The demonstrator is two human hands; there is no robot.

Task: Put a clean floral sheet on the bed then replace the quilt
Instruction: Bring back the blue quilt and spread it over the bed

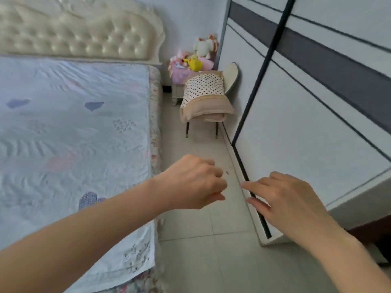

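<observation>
A pale sheet point(74, 127) with heart and leaf patches lies spread over the bed on the left. A floral layer point(155, 115) shows along the mattress edge beneath it. Both my hands hang over the tiled floor between bed and wardrobe. My left hand point(194, 182) has its fingers curled in and holds nothing. My right hand point(281, 197) is spread with straight fingers pointing left, empty. A folded beige quilt with a polka-dot pillow point(204, 94) is stacked on a chair at the far end of the aisle.
A tufted cream headboard point(84, 37) stands at the bed's head. A white wardrobe point(306, 102) with dark stripes lines the right side. A bedside table point(179, 81) piled with plush toys sits in the far corner. The aisle floor point(207, 250) is tiled.
</observation>
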